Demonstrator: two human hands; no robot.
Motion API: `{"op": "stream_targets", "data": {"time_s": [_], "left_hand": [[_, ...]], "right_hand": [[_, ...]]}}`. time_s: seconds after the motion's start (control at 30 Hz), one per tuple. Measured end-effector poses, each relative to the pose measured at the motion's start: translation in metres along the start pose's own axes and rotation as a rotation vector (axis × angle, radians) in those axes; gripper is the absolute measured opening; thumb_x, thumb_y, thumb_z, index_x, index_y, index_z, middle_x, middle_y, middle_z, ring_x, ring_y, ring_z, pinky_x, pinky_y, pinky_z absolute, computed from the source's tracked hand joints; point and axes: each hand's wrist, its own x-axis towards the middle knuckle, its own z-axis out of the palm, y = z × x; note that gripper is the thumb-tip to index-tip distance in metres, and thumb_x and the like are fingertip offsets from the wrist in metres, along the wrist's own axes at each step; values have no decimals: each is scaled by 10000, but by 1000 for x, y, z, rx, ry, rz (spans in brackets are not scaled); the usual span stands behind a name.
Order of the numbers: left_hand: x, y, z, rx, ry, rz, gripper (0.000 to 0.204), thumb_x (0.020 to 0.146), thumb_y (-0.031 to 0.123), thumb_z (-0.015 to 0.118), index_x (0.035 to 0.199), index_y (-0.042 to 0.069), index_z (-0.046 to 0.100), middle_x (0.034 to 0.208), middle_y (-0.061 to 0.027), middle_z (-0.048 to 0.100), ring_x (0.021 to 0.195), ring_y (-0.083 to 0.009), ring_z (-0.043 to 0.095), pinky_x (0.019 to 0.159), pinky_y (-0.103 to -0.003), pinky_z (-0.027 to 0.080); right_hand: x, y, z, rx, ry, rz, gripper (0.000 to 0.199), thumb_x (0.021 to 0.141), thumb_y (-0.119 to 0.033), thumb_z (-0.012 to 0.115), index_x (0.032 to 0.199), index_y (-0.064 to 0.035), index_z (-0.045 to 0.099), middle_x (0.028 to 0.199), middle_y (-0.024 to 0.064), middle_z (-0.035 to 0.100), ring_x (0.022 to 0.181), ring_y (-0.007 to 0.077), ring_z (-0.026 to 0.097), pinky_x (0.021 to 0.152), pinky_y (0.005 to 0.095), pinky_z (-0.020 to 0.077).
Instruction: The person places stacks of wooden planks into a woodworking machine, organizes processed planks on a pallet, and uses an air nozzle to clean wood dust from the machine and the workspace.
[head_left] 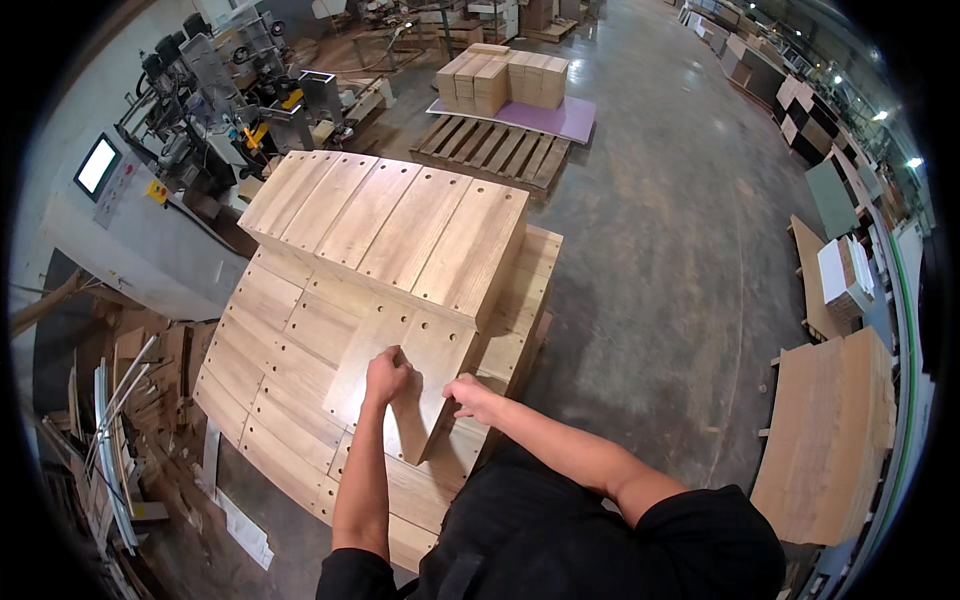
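My left hand (388, 376) is closed over the top of a short stack of pale wood-grain panels (372, 345) with drilled holes along the end. Whatever its fingers may hold is hidden. Curled fingers of my right hand (474, 398) are at the right edge of the same stack. I cannot make out anything between them. A dark patch, seemingly shadow, falls on the panel below my left hand. Under the short stack lies a wide layer of similar panels (292, 400). Just beyond, a taller block of drilled panels (400, 220) rises above it.
Left stands a machine with a lit control screen (97, 165); offcuts and strips (120, 440) lie below it. Ahead, a slatted pallet (495, 150) sits by more stacked wooden pieces (505, 80). Large boards (825, 430) line the right side, beyond the concrete floor (660, 260).
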Motion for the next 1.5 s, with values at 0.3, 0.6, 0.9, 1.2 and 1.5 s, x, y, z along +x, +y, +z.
{"op": "stream_targets", "data": {"time_s": [0.3,0.6,0.9,1.2,1.5], "left_hand": [[3,10,-9,77,-104,-71,552,696,243,645,1188,2,572,1068,-226,632,993,-357,615,873,-395,487],[-4,4,-10,-23,-58,-96,595,722,270,634,1240,-2,523,1114,-248,602,1050,-379,575,908,-418,461],[-141,-50,7,-583,925,-554,616,847,274,638,1309,-44,384,1296,-179,445,1208,-295,423,1026,-360,322],[-173,-18,38,-1598,501,-777,689,843,606,528,1277,101,352,1185,-53,413,1076,-173,415,928,-346,328],[-185,-51,42,-1702,321,-517,989,827,655,490,1483,73,32,1556,-93,-11,1412,-212,92,1131,-357,80]], "right_hand": [[2,-3,-2,-6,-37,9,369,764,-123,561,1082,49,492,1204,188,418,1177,342,399,998,603,361],[-8,-10,1,-64,-19,18,266,778,-129,581,1011,-37,493,1020,87,469,1024,256,475,960,535,411],[-66,48,-114,-69,252,-232,366,867,-149,584,1213,-41,530,926,68,647,814,150,615,685,284,487],[-118,281,-296,-158,530,193,170,831,-106,528,686,-39,586,576,61,514,487,181,497,424,347,378],[-158,316,-237,-628,475,77,347,787,-237,637,1042,-2,663,967,132,691,856,214,642,797,329,485]]}}
